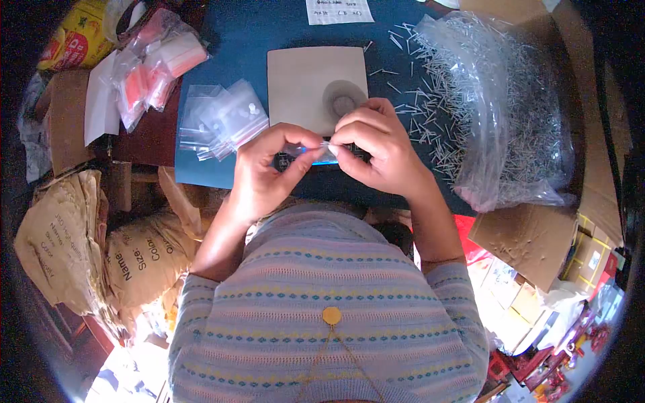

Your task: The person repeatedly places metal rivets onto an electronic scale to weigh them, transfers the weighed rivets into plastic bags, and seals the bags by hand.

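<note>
My left hand (269,164) and my right hand (379,148) meet at the near edge of a beige square board (295,80). Between their pinched fingertips is a small clear plastic bag (325,144), partly hidden by the fingers. A dark device with a blue-lit strip (325,162) shows beneath the hands. On the board, beyond the fingers, lies a round translucent dish (344,99). Clear zip bags (232,121), some with small white pieces, lie left of the board. Many loose metal screws or nails (433,127) are scattered to the right.
A large clear bag (484,107) of metal pieces fills the table's right side. Packets with red strips (158,64) lie back left. A paper label (339,10) is at the far edge. Brown paper sacks (144,258) stand lower left, cardboard (527,242) lower right.
</note>
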### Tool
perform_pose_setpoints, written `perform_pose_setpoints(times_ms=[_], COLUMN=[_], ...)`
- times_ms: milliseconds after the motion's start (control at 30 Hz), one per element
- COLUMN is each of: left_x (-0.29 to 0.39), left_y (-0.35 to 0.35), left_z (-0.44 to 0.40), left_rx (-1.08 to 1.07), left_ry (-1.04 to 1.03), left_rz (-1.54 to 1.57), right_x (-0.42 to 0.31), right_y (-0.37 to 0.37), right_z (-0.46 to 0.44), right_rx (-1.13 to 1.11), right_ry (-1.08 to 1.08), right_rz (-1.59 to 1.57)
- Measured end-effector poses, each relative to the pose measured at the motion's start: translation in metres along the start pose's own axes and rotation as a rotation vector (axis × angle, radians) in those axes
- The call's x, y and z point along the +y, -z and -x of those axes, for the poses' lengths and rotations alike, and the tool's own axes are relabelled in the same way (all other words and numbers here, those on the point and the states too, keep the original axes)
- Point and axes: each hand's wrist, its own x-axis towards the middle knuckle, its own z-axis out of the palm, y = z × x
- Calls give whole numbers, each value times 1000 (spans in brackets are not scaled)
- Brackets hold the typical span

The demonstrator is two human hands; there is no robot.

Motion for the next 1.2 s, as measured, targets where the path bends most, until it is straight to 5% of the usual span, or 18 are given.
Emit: perform_pose_setpoints(times_ms=[67,367,733,833,1000,1100,1200], left_x=[7,10,3,1,-16,-16,-34], left_y=[-4,0,17,26,75,111,127], left_z=[0,-1,4,9,32,52,66], left_rx=[61,-109,-71,-107,-220,-301,-422], left_ry=[118,-19,153,188,283,587,603], left_rz=[102,-117,135,111,-92,-73,-470], right_x=[0,-12,-11,-2,22,57,85], right_y=[0,-7,1,-5,17,39,59], right_z=[1,-4,11,30,71,104,109], right_rx=[-2,-15,150,67,-20,104,170], right_ry=[-5,33,19,-89,-425,-511,-679], right_rz=[-12,154,31,-131,279,507,687])
